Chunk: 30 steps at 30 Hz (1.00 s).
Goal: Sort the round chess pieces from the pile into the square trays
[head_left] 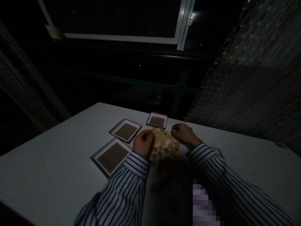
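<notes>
Several small round tan discs (164, 142), some with red marks, lie scattered on a white table (58, 163). My left hand (143, 142) rests at the left edge of the pile with its fingers curled in a pinch near a disc. On the right, my right hand (184, 133) lies knuckles up over the far side of the pile, fingers bent down onto the discs. Both arms wear blue-striped white sleeves. What either hand holds is hidden in the dim light.
Three shallow square trays with brown insides sit left of and behind the discs: a near one (112, 157), a middle one (125, 130), a far small one (156, 121). A beaded curtain (246, 78) hangs at right. A dark window (117, 18) is behind.
</notes>
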Tool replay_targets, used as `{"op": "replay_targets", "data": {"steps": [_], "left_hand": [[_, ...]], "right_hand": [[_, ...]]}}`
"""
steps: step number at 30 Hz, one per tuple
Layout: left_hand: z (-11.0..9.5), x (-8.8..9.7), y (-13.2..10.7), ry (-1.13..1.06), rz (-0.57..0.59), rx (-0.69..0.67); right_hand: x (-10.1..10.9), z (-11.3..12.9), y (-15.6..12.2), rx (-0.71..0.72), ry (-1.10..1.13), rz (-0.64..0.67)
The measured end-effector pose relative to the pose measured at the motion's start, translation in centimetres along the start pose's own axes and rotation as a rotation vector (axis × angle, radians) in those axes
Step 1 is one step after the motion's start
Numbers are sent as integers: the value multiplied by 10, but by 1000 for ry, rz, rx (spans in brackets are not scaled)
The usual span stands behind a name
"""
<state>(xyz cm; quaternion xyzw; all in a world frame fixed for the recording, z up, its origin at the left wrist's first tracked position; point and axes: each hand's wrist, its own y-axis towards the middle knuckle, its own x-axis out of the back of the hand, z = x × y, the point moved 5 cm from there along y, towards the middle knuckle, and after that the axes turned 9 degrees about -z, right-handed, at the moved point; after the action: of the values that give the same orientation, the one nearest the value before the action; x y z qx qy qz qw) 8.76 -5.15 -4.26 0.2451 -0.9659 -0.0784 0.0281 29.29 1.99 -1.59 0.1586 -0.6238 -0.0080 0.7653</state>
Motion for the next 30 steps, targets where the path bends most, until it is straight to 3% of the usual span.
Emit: {"op": "replay_targets", "data": {"steps": [5,10,16,21,30], "left_hand": [[0,0,0,6,16,-18],[-2,0,-1,15,17,-19],[-4,1,-1,68,19,-40],[-4,2,-1,97,12,-43],[-6,2,0,57,23,-52]], "right_hand": [[8,31,-7,242,119,-35],[6,46,-15,306,92,5],[4,42,-13,295,98,-24],[7,27,-2,188,94,-111],[-5,16,15,80,57,-45]]}}
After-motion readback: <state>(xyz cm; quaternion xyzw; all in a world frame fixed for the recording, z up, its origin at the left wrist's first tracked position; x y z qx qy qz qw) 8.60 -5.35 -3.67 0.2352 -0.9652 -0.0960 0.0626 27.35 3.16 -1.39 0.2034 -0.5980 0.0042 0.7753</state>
